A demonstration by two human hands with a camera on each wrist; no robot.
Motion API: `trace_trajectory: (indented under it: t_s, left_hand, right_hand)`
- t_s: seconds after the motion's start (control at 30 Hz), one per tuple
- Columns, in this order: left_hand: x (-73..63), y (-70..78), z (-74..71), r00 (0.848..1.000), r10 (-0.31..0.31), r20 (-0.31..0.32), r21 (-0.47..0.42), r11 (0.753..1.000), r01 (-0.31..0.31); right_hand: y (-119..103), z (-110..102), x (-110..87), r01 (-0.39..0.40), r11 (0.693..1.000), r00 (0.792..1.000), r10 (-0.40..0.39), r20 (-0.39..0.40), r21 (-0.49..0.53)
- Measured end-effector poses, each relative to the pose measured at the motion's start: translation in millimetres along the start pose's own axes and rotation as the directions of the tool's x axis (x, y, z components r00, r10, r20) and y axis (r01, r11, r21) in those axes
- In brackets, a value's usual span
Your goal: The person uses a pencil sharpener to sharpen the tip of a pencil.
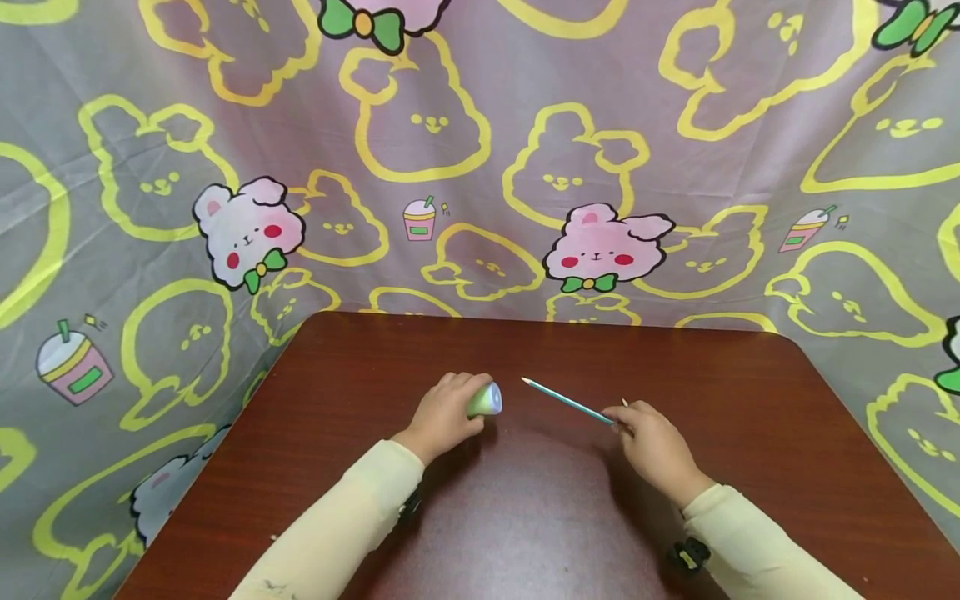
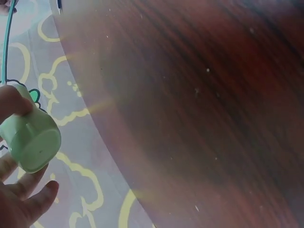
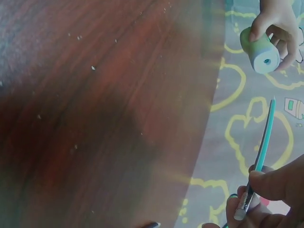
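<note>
A small green cylindrical pencil sharpener (image 1: 484,400) is gripped in my left hand (image 1: 447,412) above the table. Its pale end, with a small hole in the middle (image 3: 267,61), faces right; the left wrist view shows its plain green base (image 2: 40,149). My right hand (image 1: 656,442) pinches a teal pencil (image 1: 567,402) near its rear end, between thumb and fingers. The pencil's sharpened tip points left toward the sharpener, with a gap between them. A second pointed tip (image 1: 625,402) shows just behind the right hand; the rest of it is hidden.
Both hands are over a dark reddish-brown wooden table (image 1: 510,517). A curtain (image 1: 480,192) with cartoon bunnies and yellow outlines hangs behind and beside it. Small pale specks lie on the tabletop. A dark strap (image 1: 688,553) sits at the right wrist.
</note>
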State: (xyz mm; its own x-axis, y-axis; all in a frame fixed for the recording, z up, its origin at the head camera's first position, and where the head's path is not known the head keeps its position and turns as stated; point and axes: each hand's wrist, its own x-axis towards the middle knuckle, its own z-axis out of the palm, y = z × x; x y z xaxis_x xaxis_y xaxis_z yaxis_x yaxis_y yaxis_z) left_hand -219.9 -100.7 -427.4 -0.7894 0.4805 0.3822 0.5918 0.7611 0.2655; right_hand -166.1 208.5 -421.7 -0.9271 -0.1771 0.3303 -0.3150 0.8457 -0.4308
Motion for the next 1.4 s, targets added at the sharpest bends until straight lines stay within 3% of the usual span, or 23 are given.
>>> trace_trajectory:
  t_s: [0.27, 0.63, 0.9, 1.4]
  left_hand:
    - [-4.3, 3.4, -5.6, 0.995, 0.074, -0.06, 0.058, 0.996, -0.07]
    - [-9.5, 4.5, -8.5, 0.983, 0.131, -0.13, 0.049, 0.991, -0.126]
    - [-11.7, 10.4, -11.4, 0.981, 0.147, -0.123, -0.007, 0.989, -0.149]
    - [-14.6, 18.6, -11.9, 0.975, 0.203, -0.087, 0.009, 0.979, -0.203]
  right_hand:
    - [0.3, -3.8, -1.4, 0.106, 0.993, 0.991, -0.109, -0.075, -0.044]
    - [-3.0, -5.8, -5.5, 0.199, 0.976, 0.975, -0.206, -0.081, -0.083]
    - [-5.7, -3.9, -7.7, 0.238, 0.966, 0.964, -0.248, -0.095, -0.104]
    - [-13.0, -3.8, -6.7, 0.328, 0.937, 0.932, -0.342, -0.12, -0.118]
